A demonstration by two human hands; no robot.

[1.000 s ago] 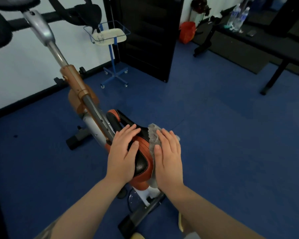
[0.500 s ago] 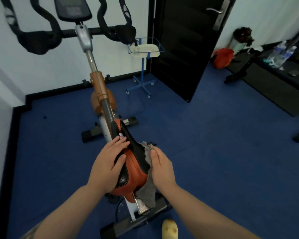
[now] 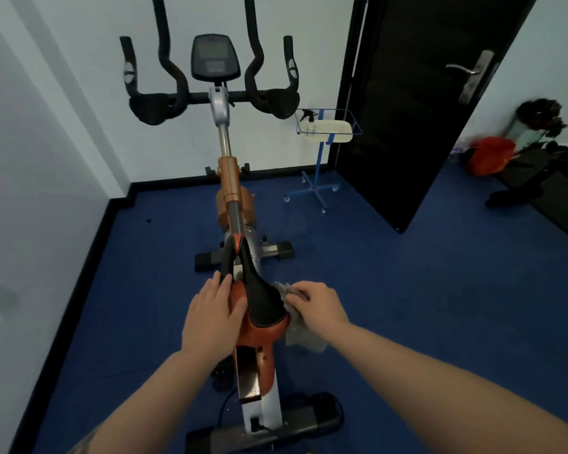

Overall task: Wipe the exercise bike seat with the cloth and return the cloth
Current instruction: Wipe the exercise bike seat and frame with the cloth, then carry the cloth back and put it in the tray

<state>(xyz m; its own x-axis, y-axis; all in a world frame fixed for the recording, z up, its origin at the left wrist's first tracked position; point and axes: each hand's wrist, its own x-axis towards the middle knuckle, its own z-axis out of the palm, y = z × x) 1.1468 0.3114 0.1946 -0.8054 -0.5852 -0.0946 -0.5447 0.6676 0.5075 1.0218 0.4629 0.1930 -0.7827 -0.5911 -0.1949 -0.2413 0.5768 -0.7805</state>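
Observation:
The exercise bike's black and orange seat (image 3: 263, 303) sits in the middle of the head view, its nose pointing away from me. My left hand (image 3: 210, 316) lies flat against the seat's left side, fingers together. My right hand (image 3: 318, 304) grips a grey cloth (image 3: 300, 332) at the seat's right edge. Part of the cloth hangs down below my hand and part bunches above my fingers.
The bike's handlebars and console (image 3: 214, 59) rise ahead by the white wall. A blue wheeled stand with a white tray (image 3: 328, 127) and a spray bottle is at the right of the bike. A black door (image 3: 413, 103) stands open beyond it. Blue floor surrounds the bike.
My view has risen and swung left, so the bike stands centred. My right hand went from flat on the cloth to gripping it, bunched, off the seat's right side. My left hand stays on the seat.

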